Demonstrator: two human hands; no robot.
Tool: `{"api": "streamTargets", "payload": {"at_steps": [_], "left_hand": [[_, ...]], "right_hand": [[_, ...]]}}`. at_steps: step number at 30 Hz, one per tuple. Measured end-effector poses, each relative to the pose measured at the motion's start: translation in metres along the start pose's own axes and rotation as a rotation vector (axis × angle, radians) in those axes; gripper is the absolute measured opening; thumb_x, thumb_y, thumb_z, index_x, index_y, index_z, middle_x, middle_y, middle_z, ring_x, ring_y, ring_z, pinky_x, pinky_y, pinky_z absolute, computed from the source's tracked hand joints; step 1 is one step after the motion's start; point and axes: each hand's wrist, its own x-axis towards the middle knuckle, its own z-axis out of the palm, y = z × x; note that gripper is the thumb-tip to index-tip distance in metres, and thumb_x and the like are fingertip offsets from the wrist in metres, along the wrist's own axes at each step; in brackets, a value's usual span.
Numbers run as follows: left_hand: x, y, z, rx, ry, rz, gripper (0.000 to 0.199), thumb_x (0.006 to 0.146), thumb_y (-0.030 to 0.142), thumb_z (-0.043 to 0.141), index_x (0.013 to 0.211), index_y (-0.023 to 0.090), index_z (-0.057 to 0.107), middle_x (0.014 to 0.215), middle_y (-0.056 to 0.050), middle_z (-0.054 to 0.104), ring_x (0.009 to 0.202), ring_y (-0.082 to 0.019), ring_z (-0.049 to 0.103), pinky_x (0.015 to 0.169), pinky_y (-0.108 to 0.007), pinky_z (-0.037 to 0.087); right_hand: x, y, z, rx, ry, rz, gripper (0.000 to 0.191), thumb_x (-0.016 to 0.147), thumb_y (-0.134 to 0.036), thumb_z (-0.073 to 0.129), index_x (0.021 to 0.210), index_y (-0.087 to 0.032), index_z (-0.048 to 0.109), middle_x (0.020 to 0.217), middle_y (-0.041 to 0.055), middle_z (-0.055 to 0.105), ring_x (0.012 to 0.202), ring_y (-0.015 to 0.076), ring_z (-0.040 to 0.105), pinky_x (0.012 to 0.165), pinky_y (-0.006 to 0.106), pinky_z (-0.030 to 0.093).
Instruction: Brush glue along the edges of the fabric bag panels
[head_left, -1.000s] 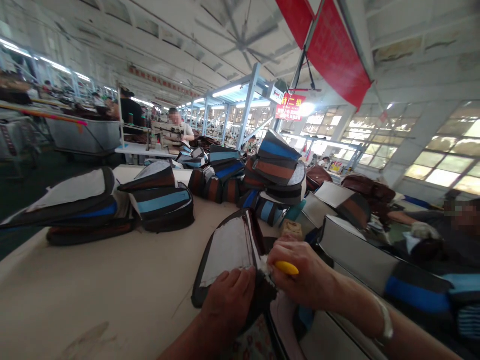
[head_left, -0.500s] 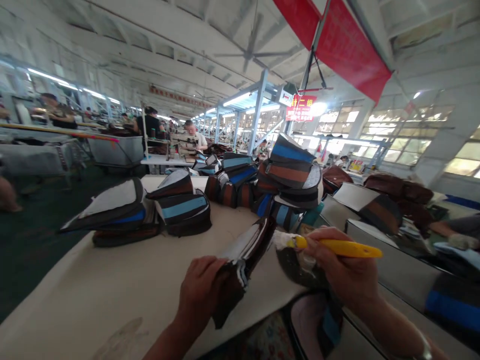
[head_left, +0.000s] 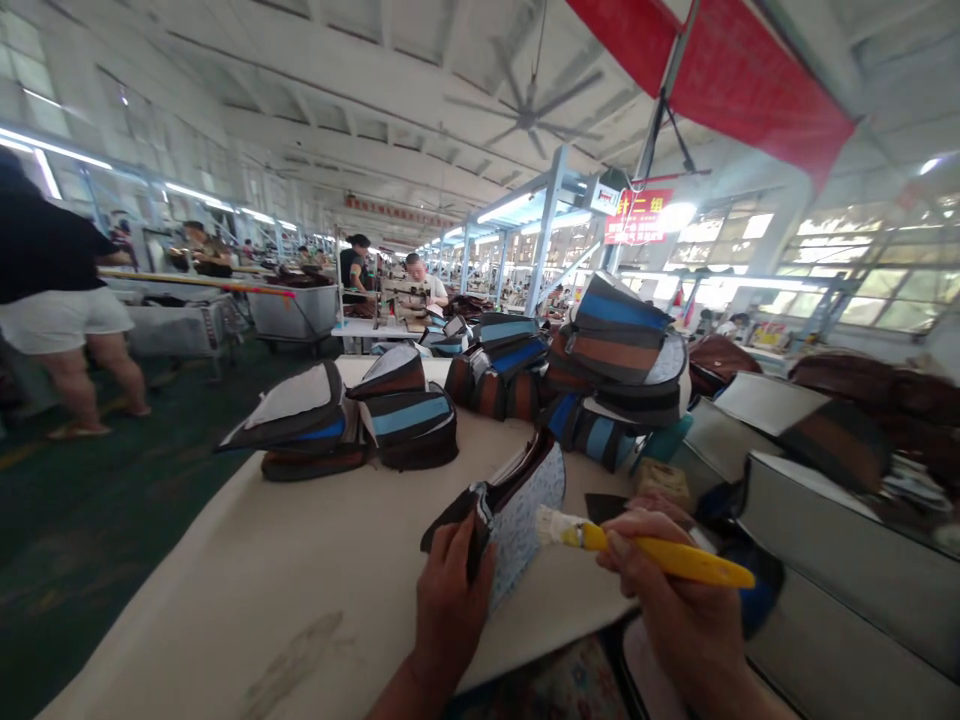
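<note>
My left hand [head_left: 456, 600] is closed around the near end of a folded dark fabric piece [head_left: 525, 510], which stands on edge on the white tabletop. Its mottled pale blue-grey side faces right. In my right hand [head_left: 664, 590] is a paintbrush [head_left: 660, 562] with a yellow handle. White stuff coats the bristles, which are close to the pale side; I cannot tell if they touch it. Behind my right fingers lie a dark flat scrap [head_left: 604, 507] and a small tan block [head_left: 664, 482].
Striped fabric pieces [head_left: 409, 425] are stacked at the table's back left, with a taller pile [head_left: 622, 340] at the back centre. Large pale panels [head_left: 825, 510] crowd the right side. A person [head_left: 60, 270] stands in the aisle at left; others work farther back.
The view has swung left, bringing the standing person in. The fabric piece has turned so its pale side shows. The brush has come lower, still in my right hand.
</note>
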Motion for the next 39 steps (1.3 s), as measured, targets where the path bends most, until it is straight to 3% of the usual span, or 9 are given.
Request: {"api": "streamTargets", "payload": {"at_steps": [6,11,16,23,27,31,33,36,39], "left_hand": [[0.040,0.049,-0.032,-0.147,-0.184,0.007,0.023,0.099,0.034,0.053,0.098,0.021,0.071,0.088,-0.002,0.065,0.082,-0.016,0.065,0.074,-0.023,0.052],[0.058,0.091,-0.061,-0.322,-0.341,-0.202,0.035,0.096,0.043,0.056,0.071,0.019,0.060,0.077,0.001,0.056,0.074,-0.016,0.056,0.068,-0.024,0.045],[0.058,0.098,-0.065,-0.485,-0.418,-0.406,0.032,0.092,0.049,0.059,0.082,0.019,0.063,0.084,-0.001,0.059,0.079,-0.018,0.055,0.069,-0.026,0.046],[0.057,0.101,-0.068,-0.561,-0.376,-0.521,0.035,0.086,0.053,0.065,0.082,0.018,0.066,0.079,-0.002,0.062,0.076,-0.019,0.056,0.063,-0.025,0.046],[0.058,0.103,-0.068,-0.551,-0.323,-0.516,0.037,0.081,0.054,0.069,0.078,0.017,0.067,0.074,-0.001,0.063,0.072,-0.020,0.059,0.061,-0.026,0.048],[0.058,0.094,-0.068,-0.527,-0.342,-0.453,0.040,0.083,0.058,0.066,0.080,0.018,0.067,0.075,-0.001,0.064,0.071,-0.020,0.060,0.062,-0.026,0.048],[0.066,0.079,-0.072,-0.410,-0.377,-0.343,0.042,0.086,0.060,0.060,0.078,0.018,0.066,0.076,-0.002,0.064,0.072,-0.020,0.061,0.063,-0.026,0.049],[0.094,0.040,-0.083,-0.101,-0.452,-0.126,0.043,0.090,0.058,0.052,0.075,0.020,0.065,0.080,-0.002,0.064,0.079,-0.021,0.062,0.073,-0.027,0.050],[0.129,-0.011,-0.088,0.040,-0.397,-0.155,0.034,0.081,0.052,0.062,0.067,0.021,0.062,0.077,-0.003,0.064,0.080,-0.024,0.062,0.079,-0.030,0.049]], "right_hand": [[0.021,-0.024,0.000,-0.099,0.018,-0.277,0.003,0.089,-0.026,0.070,0.089,-0.024,0.072,0.076,-0.0001,0.066,0.061,0.0128,0.058,0.055,0.024,0.049],[0.035,-0.043,0.011,-0.146,-0.214,-0.569,0.018,0.091,-0.009,0.061,0.101,-0.023,0.067,0.082,0.0005,0.070,0.072,0.0147,0.065,0.067,0.028,0.053],[0.044,-0.047,0.026,-0.368,-0.327,-0.829,0.016,0.090,-0.009,0.058,0.100,-0.021,0.061,0.078,0.0017,0.069,0.066,0.0158,0.063,0.062,0.029,0.051],[0.045,-0.045,0.021,-0.459,-0.442,-0.912,0.012,0.093,-0.014,0.051,0.101,-0.019,0.058,0.081,0.0040,0.068,0.067,0.0174,0.063,0.061,0.030,0.050],[0.040,-0.045,0.025,-0.437,-0.381,-0.858,0.012,0.092,-0.014,0.053,0.102,-0.020,0.057,0.081,0.0040,0.067,0.068,0.0178,0.063,0.062,0.031,0.050],[0.041,-0.041,0.031,-0.441,-0.462,-0.896,0.014,0.093,-0.012,0.049,0.102,-0.020,0.058,0.080,0.0032,0.067,0.067,0.0177,0.062,0.060,0.030,0.050],[0.045,-0.041,0.027,-0.459,-0.368,-0.860,0.013,0.093,-0.012,0.052,0.100,-0.020,0.060,0.080,0.0031,0.068,0.068,0.0174,0.063,0.062,0.030,0.050],[0.048,-0.044,0.006,-0.377,-0.190,-0.743,0.018,0.091,-0.009,0.060,0.103,-0.022,0.064,0.085,0.0009,0.071,0.073,0.0154,0.065,0.070,0.029,0.052],[0.044,-0.047,-0.018,-0.345,-0.101,-0.638,0.020,0.090,-0.011,0.066,0.105,-0.025,0.068,0.090,-0.0010,0.073,0.082,0.0153,0.067,0.084,0.031,0.051]]}}
